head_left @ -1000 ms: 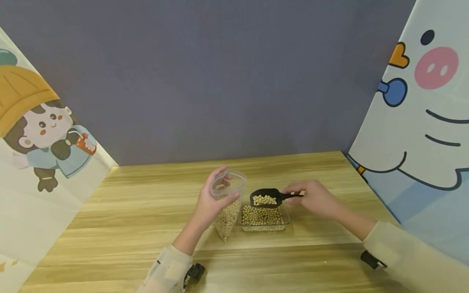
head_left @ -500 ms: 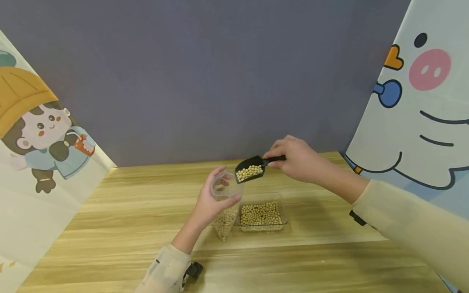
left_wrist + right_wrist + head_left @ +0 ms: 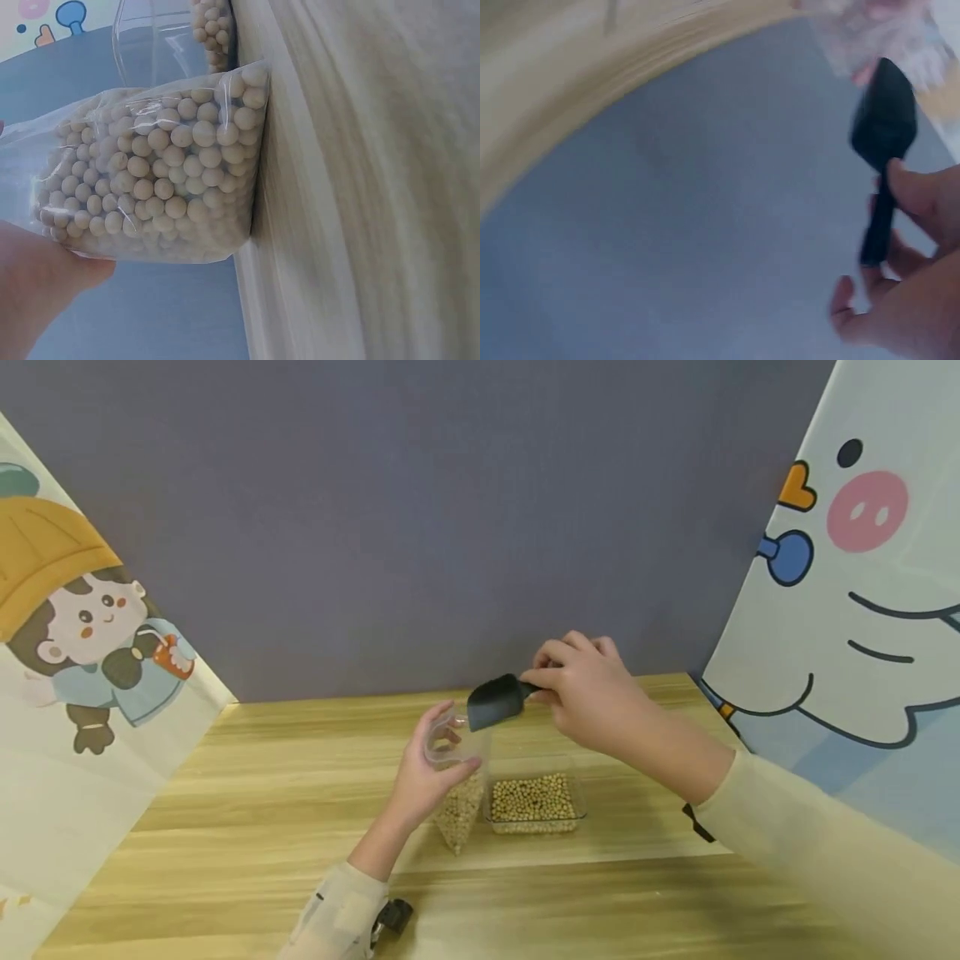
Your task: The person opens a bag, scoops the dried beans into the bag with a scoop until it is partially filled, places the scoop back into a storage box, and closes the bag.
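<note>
My left hand [image 3: 416, 785] grips a clear plastic bag [image 3: 459, 817] near its mouth, fingers and thumb curled round the top and keeping it spread. Pale round soybeans [image 3: 172, 172] fill its lower part, which stands on the table in the left wrist view. Between thumb and fingers of my right hand [image 3: 596, 702] is the handle of a black scoop [image 3: 495, 703]. The scoop is turned over at the bag's mouth, its smooth back showing and its inside hidden. The right wrist view also shows the scoop [image 3: 885, 112], somewhat blurred.
Right beside the bag stands a clear rectangular container [image 3: 536, 819] with more soybeans [image 3: 531, 797] in it. Underneath is a wood-grain table [image 3: 300, 827]. A grey panel [image 3: 450, 527] rises behind, with cartoon-printed panels on both sides.
My right hand has lifted the bean-filled scoop from above the container, moved it left to the bag's mouth and turned it over. The left hand has stayed nearly still with the bag.
</note>
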`<state>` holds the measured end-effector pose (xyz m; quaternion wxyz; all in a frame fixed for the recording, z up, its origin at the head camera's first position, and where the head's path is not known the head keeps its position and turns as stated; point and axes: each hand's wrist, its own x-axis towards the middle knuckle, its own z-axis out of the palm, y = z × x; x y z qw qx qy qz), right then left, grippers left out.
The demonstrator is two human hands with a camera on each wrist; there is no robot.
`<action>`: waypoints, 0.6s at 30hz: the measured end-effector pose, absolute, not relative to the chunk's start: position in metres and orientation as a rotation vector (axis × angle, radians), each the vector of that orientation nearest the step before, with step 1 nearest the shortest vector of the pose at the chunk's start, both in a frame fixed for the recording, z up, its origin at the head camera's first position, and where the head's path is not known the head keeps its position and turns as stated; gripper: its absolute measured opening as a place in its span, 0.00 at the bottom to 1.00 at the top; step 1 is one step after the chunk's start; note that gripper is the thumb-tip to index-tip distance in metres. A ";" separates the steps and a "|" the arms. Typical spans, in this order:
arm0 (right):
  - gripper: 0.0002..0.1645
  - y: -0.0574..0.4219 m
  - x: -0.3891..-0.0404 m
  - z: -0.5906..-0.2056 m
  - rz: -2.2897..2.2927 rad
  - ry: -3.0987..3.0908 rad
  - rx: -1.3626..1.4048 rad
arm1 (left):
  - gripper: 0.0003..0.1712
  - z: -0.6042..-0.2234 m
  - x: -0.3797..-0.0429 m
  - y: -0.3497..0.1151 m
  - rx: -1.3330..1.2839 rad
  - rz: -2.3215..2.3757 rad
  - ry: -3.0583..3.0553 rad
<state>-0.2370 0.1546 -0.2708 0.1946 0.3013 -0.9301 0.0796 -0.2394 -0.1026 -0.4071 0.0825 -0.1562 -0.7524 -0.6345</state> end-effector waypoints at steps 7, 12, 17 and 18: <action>0.18 0.189 -0.221 -0.324 0.718 -2.795 0.467 | 0.50 -0.395 -0.226 -0.114 -0.287 -1.943 -2.128; 0.16 0.184 -0.216 -0.376 0.810 -2.906 0.435 | 0.50 -0.375 -0.211 -0.115 -0.225 -1.945 -2.009; 0.17 0.169 -0.209 -0.402 0.910 -2.966 0.381 | 0.50 -0.360 -0.191 -0.104 -0.227 -1.941 -1.995; 0.17 0.166 -0.208 -0.406 0.919 -2.964 0.385 | 0.50 -0.358 -0.185 -0.101 -0.227 -1.941 -1.992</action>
